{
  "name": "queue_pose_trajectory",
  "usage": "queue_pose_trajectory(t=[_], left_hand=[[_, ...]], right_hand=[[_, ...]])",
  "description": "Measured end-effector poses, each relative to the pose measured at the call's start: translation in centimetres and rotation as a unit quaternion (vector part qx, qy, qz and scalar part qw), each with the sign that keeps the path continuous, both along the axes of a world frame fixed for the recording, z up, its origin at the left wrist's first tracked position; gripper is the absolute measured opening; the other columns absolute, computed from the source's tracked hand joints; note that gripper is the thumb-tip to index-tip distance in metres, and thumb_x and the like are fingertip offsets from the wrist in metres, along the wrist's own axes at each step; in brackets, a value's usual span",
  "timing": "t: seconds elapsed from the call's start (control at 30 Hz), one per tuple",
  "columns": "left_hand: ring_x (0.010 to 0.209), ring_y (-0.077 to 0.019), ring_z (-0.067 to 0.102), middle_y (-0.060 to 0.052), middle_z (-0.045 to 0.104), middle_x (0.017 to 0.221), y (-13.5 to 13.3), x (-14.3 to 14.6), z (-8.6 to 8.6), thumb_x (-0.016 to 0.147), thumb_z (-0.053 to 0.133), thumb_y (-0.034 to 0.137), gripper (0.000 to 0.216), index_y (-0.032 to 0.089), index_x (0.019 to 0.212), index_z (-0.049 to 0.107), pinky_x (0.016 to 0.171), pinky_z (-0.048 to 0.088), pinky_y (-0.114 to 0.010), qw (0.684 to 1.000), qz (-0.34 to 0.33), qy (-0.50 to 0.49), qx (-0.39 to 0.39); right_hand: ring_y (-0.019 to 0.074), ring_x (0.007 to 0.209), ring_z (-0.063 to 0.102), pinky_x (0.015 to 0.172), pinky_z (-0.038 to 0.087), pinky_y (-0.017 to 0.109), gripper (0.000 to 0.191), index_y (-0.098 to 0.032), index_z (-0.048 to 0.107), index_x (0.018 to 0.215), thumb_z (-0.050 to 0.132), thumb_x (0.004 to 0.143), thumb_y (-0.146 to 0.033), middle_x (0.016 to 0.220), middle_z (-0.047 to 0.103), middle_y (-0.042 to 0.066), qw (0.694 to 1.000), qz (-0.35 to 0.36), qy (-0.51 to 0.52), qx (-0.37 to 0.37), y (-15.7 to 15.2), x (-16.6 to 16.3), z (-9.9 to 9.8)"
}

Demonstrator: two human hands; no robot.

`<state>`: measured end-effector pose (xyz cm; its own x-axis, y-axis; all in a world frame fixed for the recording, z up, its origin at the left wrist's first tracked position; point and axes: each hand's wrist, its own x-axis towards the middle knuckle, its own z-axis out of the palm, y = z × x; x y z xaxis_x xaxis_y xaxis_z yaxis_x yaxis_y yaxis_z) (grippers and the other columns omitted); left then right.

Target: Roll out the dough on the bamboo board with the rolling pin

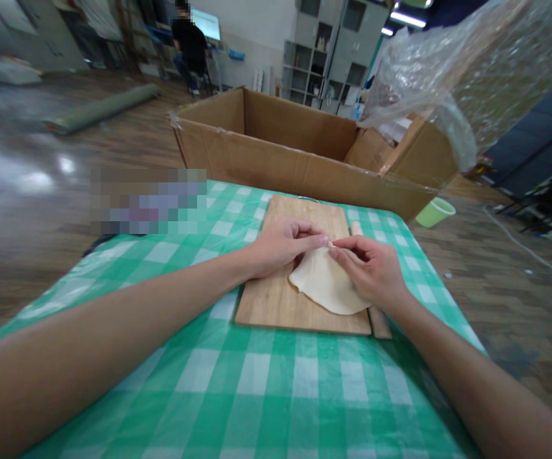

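Note:
A flat, pale sheet of dough (322, 280) lies on a wooden cutting board (280, 299) on a table with a green and white checked cloth (257, 376). My left hand (280, 245) pinches the dough's far edge with thumb and fingers closed. Facing it, my right hand (374, 268) pinches the same edge, its fingertips almost touching those of the left. A wooden rolling pin (380, 322) lies along the board's right side, mostly hidden under my right hand.
A large open cardboard box (305, 159) stands right behind the board. Clear plastic wrap (448, 70) hangs at the upper right. On the floor to the right sits a green cup (435, 211). A person sits far back at a desk.

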<state>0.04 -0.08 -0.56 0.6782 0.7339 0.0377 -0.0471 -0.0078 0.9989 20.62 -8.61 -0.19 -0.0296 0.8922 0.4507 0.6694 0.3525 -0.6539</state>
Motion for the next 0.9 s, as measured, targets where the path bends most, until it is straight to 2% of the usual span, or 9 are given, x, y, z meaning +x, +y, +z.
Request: queue_pose_trajectory(t=[0.13, 0.27, 0.37, 0.47, 0.57, 0.67, 0.77, 0.9], left_hand=[[0.073, -0.0142, 0.071, -0.009, 0.080, 0.096, 0.29, -0.15, 0.09, 0.084, 0.081, 0.032, 0.036, 0.017, 0.117, 0.078, 0.059, 0.052, -0.022, 0.997, -0.045, -0.032, -0.056], [0.082, -0.0179, 0.075, -0.009, 0.082, 0.102, 0.25, -0.36, 0.09, 0.087, 0.079, 0.036, 0.026, 0.017, 0.104, 0.082, 0.069, 0.057, -0.027, 0.998, -0.057, 0.001, -0.001], [0.076, -0.0177, 0.074, -0.008, 0.082, 0.096, 0.19, -0.44, -0.16, 0.087, 0.078, 0.037, 0.026, 0.018, 0.104, 0.083, 0.065, 0.057, -0.027, 0.999, -0.033, 0.025, 0.035], [0.077, -0.0179, 0.074, -0.007, 0.082, 0.096, 0.12, -0.45, -0.32, 0.085, 0.079, 0.035, 0.024, 0.018, 0.102, 0.083, 0.066, 0.057, -0.027, 0.998, -0.022, 0.030, 0.049], [0.075, -0.0169, 0.073, -0.007, 0.081, 0.091, 0.01, -0.43, -0.14, 0.083, 0.079, 0.033, 0.021, 0.017, 0.096, 0.083, 0.063, 0.056, -0.025, 0.997, -0.018, 0.043, 0.064], [0.069, -0.0148, 0.069, -0.006, 0.079, 0.084, -0.04, -0.32, 0.14, 0.086, 0.075, 0.035, 0.022, 0.016, 0.095, 0.081, 0.058, 0.051, -0.023, 0.995, -0.039, 0.059, 0.074], [0.072, -0.0140, 0.069, -0.004, 0.077, 0.085, 0.01, -0.14, 0.20, 0.088, 0.074, 0.038, 0.024, 0.016, 0.095, 0.079, 0.061, 0.051, -0.022, 0.992, -0.053, 0.044, 0.104], [0.073, -0.0141, 0.067, -0.005, 0.076, 0.084, -0.07, -0.08, 0.13, 0.088, 0.075, 0.040, 0.024, 0.016, 0.089, 0.077, 0.061, 0.050, -0.023, 0.992, -0.026, 0.030, 0.122]], right_hand=[[0.0158, 0.064, 0.062, 0.056, 0.046, 0.028, 0.023, -0.020, 0.074, 0.093, 0.071, 0.096, -0.043, 0.077, 0.072, 0.002, 0.997, -0.023, 0.071, 0.000, 0.01, -0.04, 0.14], [0.0134, 0.059, 0.056, 0.051, 0.041, 0.027, 0.022, -0.021, 0.067, 0.090, 0.068, 0.098, -0.041, 0.073, 0.065, 0.000, 0.994, -0.006, 0.109, -0.016, -0.01, -0.06, -0.05], [0.0151, 0.066, 0.061, 0.055, 0.044, 0.027, 0.019, -0.022, 0.067, 0.107, 0.068, 0.099, -0.038, 0.083, 0.069, 0.001, 0.993, 0.036, 0.113, -0.019, -0.07, -0.07, -0.13], [0.0175, 0.078, 0.067, 0.065, 0.050, 0.030, 0.031, -0.024, 0.068, 0.125, 0.070, 0.097, -0.036, 0.098, 0.075, 0.004, 0.997, 0.053, 0.059, -0.004, -0.09, -0.14, 0.11], [0.0182, 0.080, 0.069, 0.071, 0.051, 0.032, 0.018, -0.024, 0.076, 0.111, 0.071, 0.097, -0.034, 0.096, 0.078, 0.003, 0.998, 0.052, 0.007, 0.017, 0.00, -0.21, 0.38], [0.0183, 0.079, 0.069, 0.073, 0.052, 0.032, 0.011, -0.023, 0.076, 0.098, 0.071, 0.097, -0.032, 0.090, 0.077, 0.003, 0.998, 0.050, 0.004, 0.026, 0.09, -0.22, 0.40], [0.0185, 0.079, 0.069, 0.073, 0.053, 0.032, 0.011, -0.022, 0.075, 0.096, 0.070, 0.097, -0.032, 0.089, 0.077, 0.003, 0.999, 0.044, 0.009, 0.022, 0.06, -0.19, 0.26], [0.0187, 0.077, 0.069, 0.069, 0.053, 0.032, 0.019, -0.022, 0.075, 0.100, 0.071, 0.096, -0.040, 0.091, 0.077, 0.004, 0.998, 0.036, 0.053, -0.011, -0.08, -0.20, 0.13]])
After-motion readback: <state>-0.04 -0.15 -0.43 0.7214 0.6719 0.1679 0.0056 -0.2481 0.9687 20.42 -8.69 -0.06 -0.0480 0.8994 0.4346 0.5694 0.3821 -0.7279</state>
